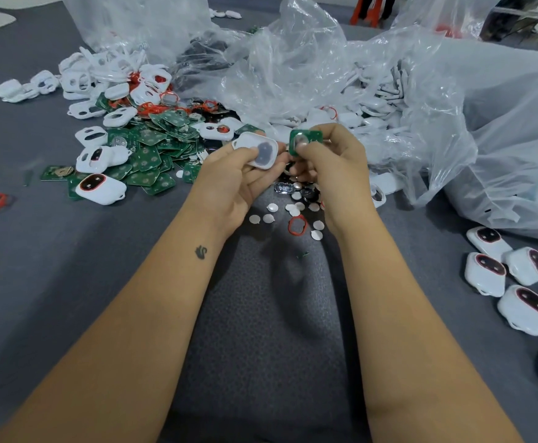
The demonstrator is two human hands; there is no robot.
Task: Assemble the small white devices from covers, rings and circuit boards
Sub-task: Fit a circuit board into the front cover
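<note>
Bare grey cloth (69, 282) lies below both hands, open between the forearms. Just beyond the grips: a heap of green boards (152, 145) up-left, crumpled clear plastic bags (421, 107) up-right, crowding that side.

Left hand (235, 183) pinches a white cover (259, 150), fingers curled under it, thumb on top; dark oval opening faces up. Right hand (331, 164) grips a green circuit board (304, 140), thumb pressed on its face. Cover and board sit side by side, nearly touching.

Under the right hand: small white discs (269, 218) and a red ring (297, 225). Finished white devices (501, 273) cluster far right, well apart.
</note>
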